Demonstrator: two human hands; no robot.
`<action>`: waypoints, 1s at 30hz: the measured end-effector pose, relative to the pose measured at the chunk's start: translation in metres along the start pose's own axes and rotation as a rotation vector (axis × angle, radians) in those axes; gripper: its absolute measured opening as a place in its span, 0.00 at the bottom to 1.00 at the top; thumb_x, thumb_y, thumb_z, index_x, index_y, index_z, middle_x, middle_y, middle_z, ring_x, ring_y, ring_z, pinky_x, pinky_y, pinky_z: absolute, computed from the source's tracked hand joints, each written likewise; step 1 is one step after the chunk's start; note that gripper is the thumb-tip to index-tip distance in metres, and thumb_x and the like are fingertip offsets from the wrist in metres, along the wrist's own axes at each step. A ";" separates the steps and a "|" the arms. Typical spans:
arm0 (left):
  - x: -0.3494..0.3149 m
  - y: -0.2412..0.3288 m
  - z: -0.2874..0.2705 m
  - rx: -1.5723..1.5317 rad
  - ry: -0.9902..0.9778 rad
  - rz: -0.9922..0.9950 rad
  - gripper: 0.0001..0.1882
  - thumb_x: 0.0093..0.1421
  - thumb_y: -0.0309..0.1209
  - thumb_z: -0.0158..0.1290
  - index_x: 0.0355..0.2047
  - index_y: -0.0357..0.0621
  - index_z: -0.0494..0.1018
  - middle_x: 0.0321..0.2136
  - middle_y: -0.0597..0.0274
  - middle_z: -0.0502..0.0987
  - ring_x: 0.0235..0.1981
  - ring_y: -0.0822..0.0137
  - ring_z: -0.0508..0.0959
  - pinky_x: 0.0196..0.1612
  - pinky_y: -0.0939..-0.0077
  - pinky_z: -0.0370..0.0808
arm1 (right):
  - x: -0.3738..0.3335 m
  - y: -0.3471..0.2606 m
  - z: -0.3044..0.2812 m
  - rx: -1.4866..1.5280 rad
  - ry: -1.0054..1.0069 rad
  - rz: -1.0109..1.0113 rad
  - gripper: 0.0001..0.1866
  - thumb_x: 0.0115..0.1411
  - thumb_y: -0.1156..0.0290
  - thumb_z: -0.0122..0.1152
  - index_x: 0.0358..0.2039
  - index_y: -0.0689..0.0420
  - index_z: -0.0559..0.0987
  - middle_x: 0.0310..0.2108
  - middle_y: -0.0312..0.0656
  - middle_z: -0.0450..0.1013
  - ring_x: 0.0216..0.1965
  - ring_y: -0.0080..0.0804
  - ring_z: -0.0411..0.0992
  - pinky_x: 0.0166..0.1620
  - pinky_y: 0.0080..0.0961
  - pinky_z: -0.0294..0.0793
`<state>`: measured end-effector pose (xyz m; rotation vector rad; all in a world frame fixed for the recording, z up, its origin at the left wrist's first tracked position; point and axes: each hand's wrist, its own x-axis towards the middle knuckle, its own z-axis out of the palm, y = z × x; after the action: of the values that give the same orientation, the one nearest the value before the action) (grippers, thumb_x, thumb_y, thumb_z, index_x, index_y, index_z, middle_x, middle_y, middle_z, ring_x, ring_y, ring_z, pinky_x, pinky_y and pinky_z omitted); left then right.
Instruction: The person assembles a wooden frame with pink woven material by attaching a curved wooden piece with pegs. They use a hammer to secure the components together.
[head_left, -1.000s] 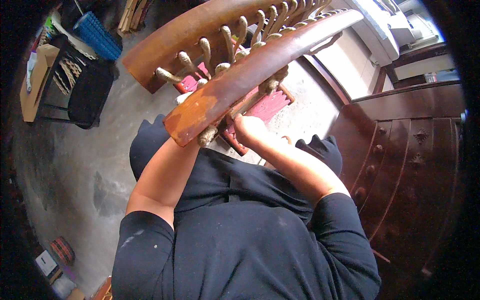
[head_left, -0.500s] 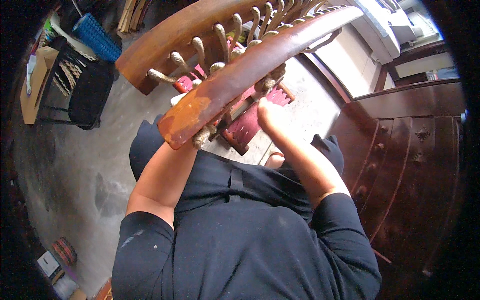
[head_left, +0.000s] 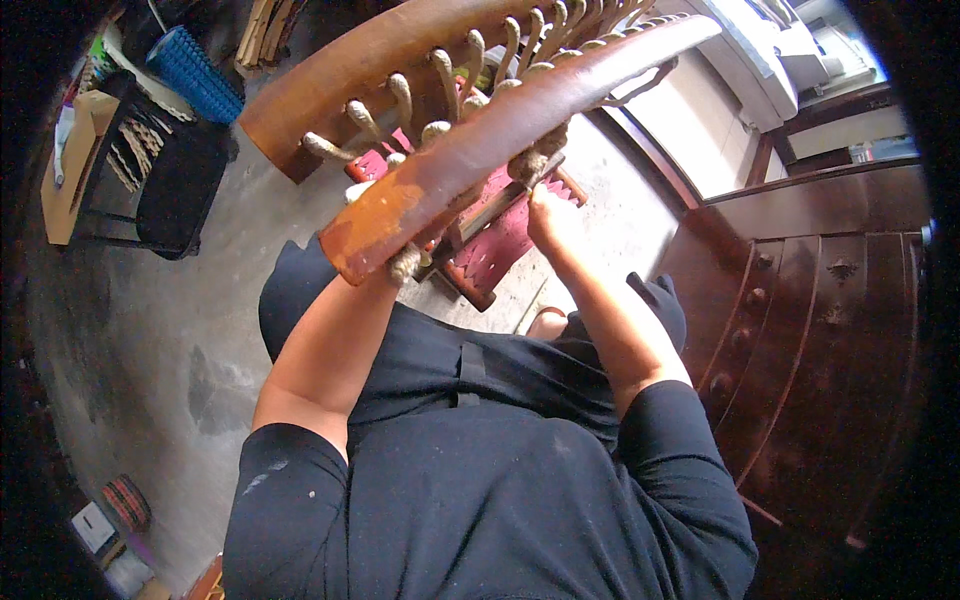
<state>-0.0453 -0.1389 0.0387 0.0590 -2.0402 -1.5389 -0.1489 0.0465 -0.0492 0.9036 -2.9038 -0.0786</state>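
Note:
A curved wooden frame (head_left: 480, 140) stands tilted before me, its near rail worn pale at the lower end. Thick beige cord (head_left: 402, 95) loops in a row between this rail and the far rail (head_left: 290, 100). My left forearm (head_left: 345, 325) reaches up under the near rail, which hides the hand and its fingers. Beside a coil of cord hanging below that rail, my right hand (head_left: 553, 215) is closed, thumb uppermost. What it grips is hidden; a narrow dark bar runs close by its thumb.
Under the frame is a low stool with a red covering (head_left: 490, 250). A dark wooden cabinet (head_left: 800, 340) stands to the right. At left are a black chair (head_left: 180, 190), a cardboard piece (head_left: 75, 180) and a blue roll (head_left: 195, 75). Small boxes (head_left: 95, 525) lie at lower left.
The frame's near end has shifted slightly up and to the right. My right hand has moved a little to the right, still closed near the hanging cord.

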 end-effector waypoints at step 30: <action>-0.003 -0.024 -0.004 0.038 -0.034 -0.173 0.21 0.49 0.34 0.62 0.42 0.41 0.73 0.42 0.61 0.76 0.45 0.65 0.74 0.51 0.71 0.69 | -0.041 -0.044 -0.019 0.329 -0.268 -0.152 0.08 0.56 0.76 0.41 0.32 0.63 0.69 0.28 0.59 0.74 0.32 0.54 0.75 0.35 0.45 0.74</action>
<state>-0.0479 -0.1494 0.0171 0.2307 -2.1395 -1.6136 -0.0884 0.0334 -0.0371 1.2533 -3.1452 0.2985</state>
